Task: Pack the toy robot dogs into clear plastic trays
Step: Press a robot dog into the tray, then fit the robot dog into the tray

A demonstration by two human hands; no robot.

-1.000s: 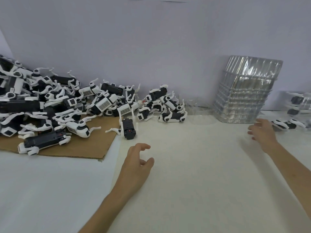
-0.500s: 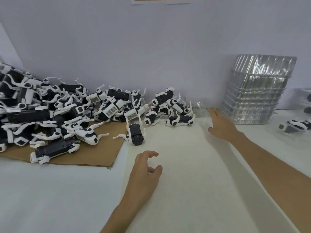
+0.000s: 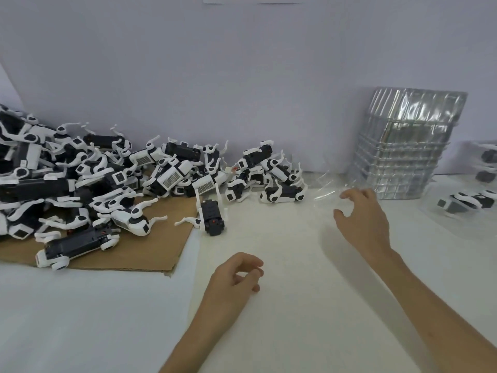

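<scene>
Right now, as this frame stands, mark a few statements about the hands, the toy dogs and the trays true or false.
1. The pile of black-and-white toy robot dogs lies partly on a brown cardboard sheet. True.
2. The left hand grips a toy dog. False: it holds nothing, and its fingers are loosely curled over the white table.
3. The stack of clear plastic trays stands at the right, against the wall. True.
4. The right hand rests on the cardboard. False: it is at the loose clear plastic tray, between the pile and the stack.
</scene>
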